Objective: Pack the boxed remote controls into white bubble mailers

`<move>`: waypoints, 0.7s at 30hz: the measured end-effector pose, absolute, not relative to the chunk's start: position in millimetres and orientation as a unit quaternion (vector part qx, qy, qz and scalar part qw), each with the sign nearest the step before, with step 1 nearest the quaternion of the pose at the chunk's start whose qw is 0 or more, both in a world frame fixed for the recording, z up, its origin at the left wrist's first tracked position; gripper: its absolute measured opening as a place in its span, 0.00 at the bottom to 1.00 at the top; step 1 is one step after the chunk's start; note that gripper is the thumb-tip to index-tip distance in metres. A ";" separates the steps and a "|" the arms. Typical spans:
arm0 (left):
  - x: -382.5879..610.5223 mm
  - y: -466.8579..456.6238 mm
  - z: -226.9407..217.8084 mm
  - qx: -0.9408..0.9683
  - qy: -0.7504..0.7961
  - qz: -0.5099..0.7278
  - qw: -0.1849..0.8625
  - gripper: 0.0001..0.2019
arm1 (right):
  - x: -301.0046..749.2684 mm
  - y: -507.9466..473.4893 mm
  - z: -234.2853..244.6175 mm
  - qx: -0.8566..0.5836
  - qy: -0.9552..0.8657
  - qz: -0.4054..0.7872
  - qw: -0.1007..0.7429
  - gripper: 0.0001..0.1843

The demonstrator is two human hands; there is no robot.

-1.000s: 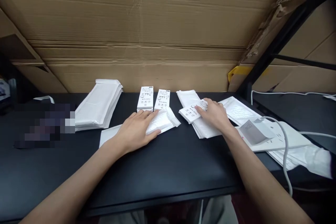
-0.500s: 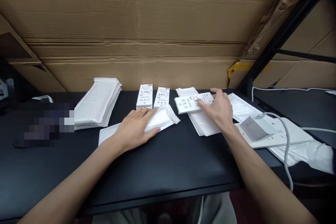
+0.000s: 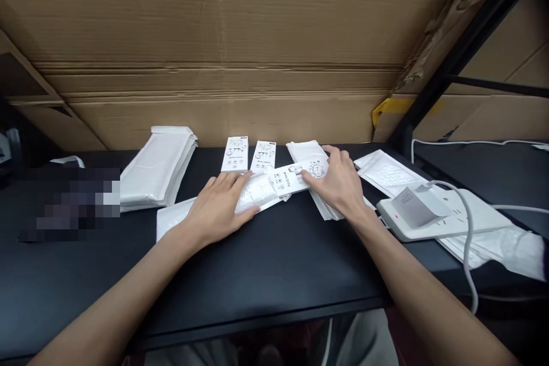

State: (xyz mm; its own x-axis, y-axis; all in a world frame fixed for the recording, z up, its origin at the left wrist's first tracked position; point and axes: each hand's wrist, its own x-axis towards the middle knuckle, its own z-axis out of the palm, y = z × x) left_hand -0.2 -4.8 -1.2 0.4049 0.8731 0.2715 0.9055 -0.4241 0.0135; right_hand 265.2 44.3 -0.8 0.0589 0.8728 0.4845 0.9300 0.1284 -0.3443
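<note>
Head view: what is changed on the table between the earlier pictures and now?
The right hand has slid the white printed card left, off the envelope stack, so its end now lies over the padded envelope under the left hand. The two boxes and the far-left envelope pile stayed put.

White card boxes (image 3: 235, 154) are seen printed with black cartoon-cat line art, right there on a matte black bench (image 3: 274, 280)! Pearly white padded envelopes (image 3: 156, 166) are piled up, and a strip of yellow tape (image 3: 397, 106) is spotted against brown corrugated cardboard (image 3: 214, 23)!
</note>
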 end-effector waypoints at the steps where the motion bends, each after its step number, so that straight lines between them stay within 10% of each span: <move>1: -0.5 -4.6 -1.3 -0.837 -0.531 -0.120 0.066 0.33 | 265.2 44.2 -0.9 -0.658 -0.686 -0.044 0.309 0.42; 21: -1.2 -3.6 -6.3 -0.846 -0.522 -0.111 0.009 0.35 | 260.4 46.5 -12.6 -0.652 -0.720 -0.038 0.236 0.32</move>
